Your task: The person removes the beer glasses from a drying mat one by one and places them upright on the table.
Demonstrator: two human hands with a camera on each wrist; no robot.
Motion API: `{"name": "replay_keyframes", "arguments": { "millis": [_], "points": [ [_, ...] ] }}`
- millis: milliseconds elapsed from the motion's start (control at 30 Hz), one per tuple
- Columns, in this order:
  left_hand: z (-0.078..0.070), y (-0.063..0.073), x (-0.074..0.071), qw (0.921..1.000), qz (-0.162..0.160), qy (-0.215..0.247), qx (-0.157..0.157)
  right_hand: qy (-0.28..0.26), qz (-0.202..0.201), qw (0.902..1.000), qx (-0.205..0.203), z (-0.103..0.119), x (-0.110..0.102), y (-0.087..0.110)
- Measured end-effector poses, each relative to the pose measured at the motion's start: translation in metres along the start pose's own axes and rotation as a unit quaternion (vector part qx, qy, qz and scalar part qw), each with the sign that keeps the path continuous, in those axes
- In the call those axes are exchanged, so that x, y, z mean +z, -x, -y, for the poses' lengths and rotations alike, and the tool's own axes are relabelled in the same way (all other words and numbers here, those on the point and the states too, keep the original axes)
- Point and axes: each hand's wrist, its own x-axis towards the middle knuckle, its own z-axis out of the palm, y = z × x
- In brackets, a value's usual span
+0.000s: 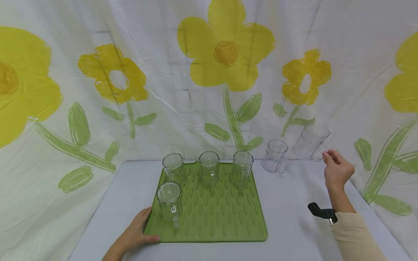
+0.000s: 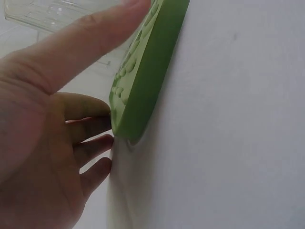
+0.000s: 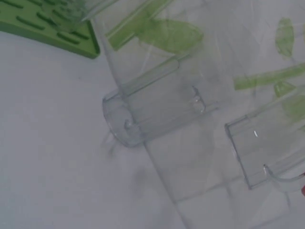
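My right hand (image 1: 339, 170) pinches the handle of a clear glass mug (image 1: 311, 143), which hangs tilted above the table's back right edge. The same mug shows at the right side of the right wrist view, with only a sliver of a fingertip (image 3: 303, 191) beside it. Just left of it, a second glass mug (image 1: 275, 156) stands on the table. My left hand (image 1: 137, 228) rests at the near left corner of a green ridged mat (image 1: 212, 224). Its fingertips touch the mat's side edge, and the thumb lies straight along the front edge.
Three glass mugs stand along the mat's back edge: left (image 1: 174, 166), middle (image 1: 209, 168) and right (image 1: 242, 168). Another mug (image 1: 169, 203) stands at the mat's left, its handle toward me. Behind the white table (image 1: 294, 217) hangs a flower-printed cloth (image 1: 163, 72).
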Motion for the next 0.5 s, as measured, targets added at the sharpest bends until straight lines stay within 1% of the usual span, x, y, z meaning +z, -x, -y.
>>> {"name": "replay_keyframes", "arguments": {
  "millis": [100, 200, 333, 500],
  "points": [
    [0.0, 0.0, 0.0, 1.0, 0.001, 0.006, -0.002, 0.011, -0.006, 0.9999, 0.005, -0.008, 0.0, 0.001],
    [0.0, 0.001, 0.001, 1.0, 0.001, 0.01, -0.001, 0.039, -0.008, 0.9992, 0.003, -0.014, 0.0, 0.005],
    [0.0, 0.002, 0.002, 1.0, 0.0, 0.006, 0.002, 0.087, -0.007, 0.996, -0.016, -0.021, 0.0, 0.01],
    [0.0, 0.002, 0.002, 1.0, -0.003, 0.006, -0.002, 0.112, -0.004, 0.9933, -0.027, -0.03, 0.001, 0.015]
  ]
}}
